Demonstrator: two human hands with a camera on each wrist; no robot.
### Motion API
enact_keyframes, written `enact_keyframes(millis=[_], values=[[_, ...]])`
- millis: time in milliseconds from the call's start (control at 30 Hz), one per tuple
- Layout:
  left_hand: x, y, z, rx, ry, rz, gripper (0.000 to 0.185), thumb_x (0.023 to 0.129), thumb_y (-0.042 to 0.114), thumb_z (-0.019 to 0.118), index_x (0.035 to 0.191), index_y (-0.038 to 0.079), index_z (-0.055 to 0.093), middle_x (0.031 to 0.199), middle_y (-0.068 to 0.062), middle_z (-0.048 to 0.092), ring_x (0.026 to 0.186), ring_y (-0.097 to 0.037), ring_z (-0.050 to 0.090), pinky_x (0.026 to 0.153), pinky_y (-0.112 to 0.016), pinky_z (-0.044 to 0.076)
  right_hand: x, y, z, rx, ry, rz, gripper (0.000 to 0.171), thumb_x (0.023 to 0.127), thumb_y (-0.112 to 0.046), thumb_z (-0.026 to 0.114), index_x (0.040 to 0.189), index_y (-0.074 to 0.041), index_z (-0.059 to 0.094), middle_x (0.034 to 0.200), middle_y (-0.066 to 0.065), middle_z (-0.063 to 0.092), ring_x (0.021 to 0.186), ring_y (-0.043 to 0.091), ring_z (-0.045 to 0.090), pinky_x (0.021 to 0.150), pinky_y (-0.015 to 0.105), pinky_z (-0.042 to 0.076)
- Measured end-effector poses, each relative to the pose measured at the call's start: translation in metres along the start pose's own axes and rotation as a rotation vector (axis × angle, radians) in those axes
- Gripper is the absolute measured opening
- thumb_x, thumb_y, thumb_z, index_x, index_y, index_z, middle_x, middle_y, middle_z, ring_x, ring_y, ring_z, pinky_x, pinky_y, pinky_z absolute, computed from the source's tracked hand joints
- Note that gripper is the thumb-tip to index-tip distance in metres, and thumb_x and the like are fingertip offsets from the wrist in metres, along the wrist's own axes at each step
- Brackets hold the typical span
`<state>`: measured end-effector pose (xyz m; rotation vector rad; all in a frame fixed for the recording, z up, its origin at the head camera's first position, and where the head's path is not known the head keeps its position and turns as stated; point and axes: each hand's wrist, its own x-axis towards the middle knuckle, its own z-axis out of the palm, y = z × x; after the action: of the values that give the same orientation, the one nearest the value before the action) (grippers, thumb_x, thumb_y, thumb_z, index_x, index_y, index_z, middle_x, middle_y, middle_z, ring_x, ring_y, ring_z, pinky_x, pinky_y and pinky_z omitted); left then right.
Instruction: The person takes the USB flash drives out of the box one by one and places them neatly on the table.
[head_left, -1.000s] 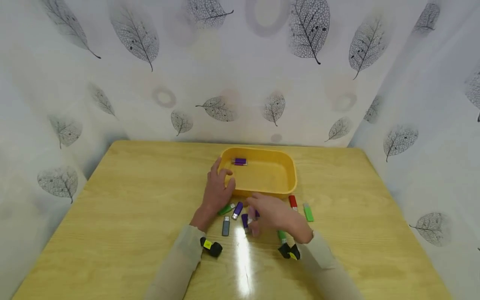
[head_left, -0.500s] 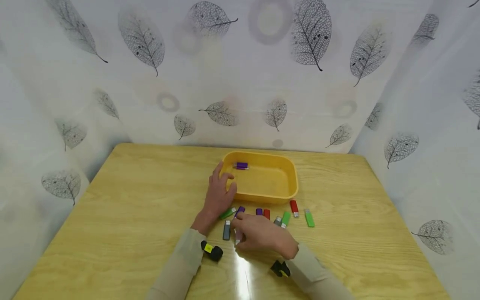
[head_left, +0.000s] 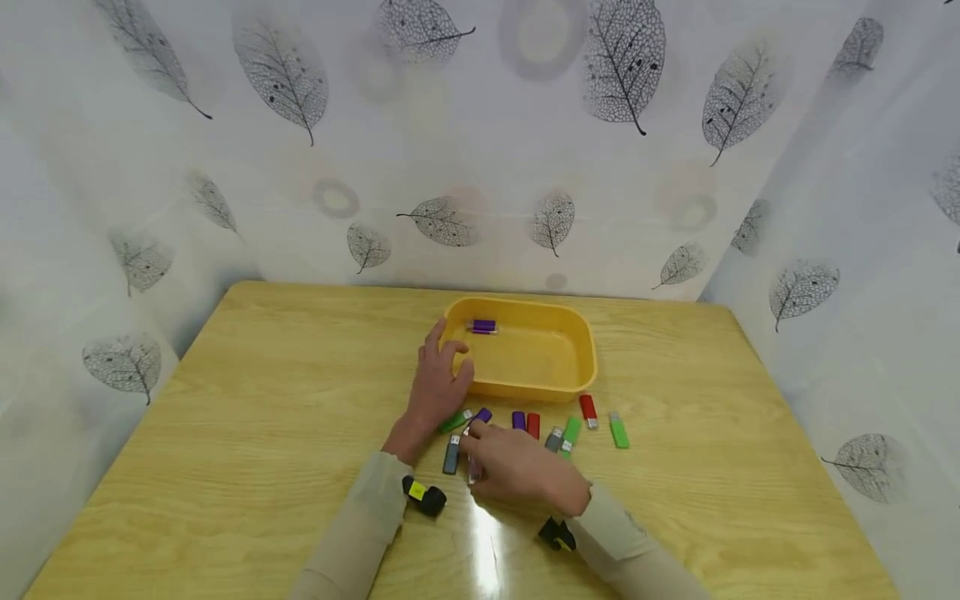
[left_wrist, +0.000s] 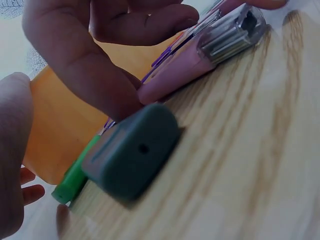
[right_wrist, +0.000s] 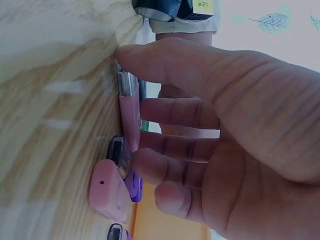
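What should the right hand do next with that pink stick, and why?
Probably close the fingers on the pink USB stick and lift it. The right hand already has thumb and fingertips either side of it on the table, and the left hand rests on the yellow tray, where one purple stick lies.

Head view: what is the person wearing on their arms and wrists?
Both arms are covered by long beige sleeves, the left sleeve and the right sleeve, reaching to the wrists. Each wrist carries a small black device with a yellow label: one by the left hand at, one behind the right hand at. No gloves or rings are visible.
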<state>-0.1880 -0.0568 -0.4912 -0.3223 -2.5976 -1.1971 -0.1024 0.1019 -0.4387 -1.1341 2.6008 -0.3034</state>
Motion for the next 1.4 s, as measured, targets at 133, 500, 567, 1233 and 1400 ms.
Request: enact_keyframes(millis=[133,500,567,1233,1400], values=[[0.000,0.001,-0.002,-0.007,-0.009,-0.016,0.033,0.093,0.029,0.047,0.112,0.005,0.062,0.162,-0.013,0.021,0.131,-0.039,0.039,0.100,-0.054,0.043,-0.002,-0.001,-0.003,0.002,0.030,-0.025,0.023,0.085,-0.028,0.077,0.101,-0.020,0.062,0.096,-0.009,0.051,0.076,0.000,0.049,0.065,0.017,0.044],[0.006,0.002,-0.003,0.009,0.015,0.030,0.033,0.093,0.029,0.048,0.111,0.005,0.061,0.161,-0.015,0.023,0.125,-0.039,0.042,0.093,-0.053,0.047,-0.004,0.013,-0.040,0.055,0.191,0.011,0.027,0.091,-0.027,0.070,0.114,-0.011,0.067,0.104,0.001,0.064,0.078,0.008,0.056,0.069,0.025,0.049],[0.009,0.001,-0.004,0.017,0.024,0.040,0.032,0.093,0.029,0.049,0.110,0.005,0.062,0.161,-0.016,0.024,0.125,-0.040,0.043,0.091,-0.053,0.048,-0.003,0.018,-0.052,0.021,0.265,0.041,0.027,0.091,-0.027,0.071,0.112,-0.011,0.067,0.105,0.003,0.065,0.078,0.011,0.058,0.069,0.027,0.051],[0.006,-0.001,-0.004,0.002,0.007,0.003,0.030,0.093,0.027,0.050,0.109,0.005,0.062,0.162,-0.013,0.021,0.131,-0.037,0.039,0.104,-0.053,0.042,0.038,0.079,-0.082,0.054,0.350,0.291,0.030,0.095,-0.024,0.061,0.119,-0.006,0.066,0.117,0.013,0.064,0.099,0.026,0.063,0.087,0.042,0.053],[0.003,-0.002,0.000,0.009,0.013,0.011,0.030,0.093,0.029,0.049,0.108,0.006,0.061,0.162,-0.015,0.022,0.130,-0.039,0.041,0.102,-0.054,0.043,0.063,0.099,-0.074,0.022,0.298,0.326,0.037,0.095,-0.022,0.061,0.126,-0.003,0.063,0.123,0.016,0.062,0.104,0.029,0.061,0.092,0.042,0.051]])
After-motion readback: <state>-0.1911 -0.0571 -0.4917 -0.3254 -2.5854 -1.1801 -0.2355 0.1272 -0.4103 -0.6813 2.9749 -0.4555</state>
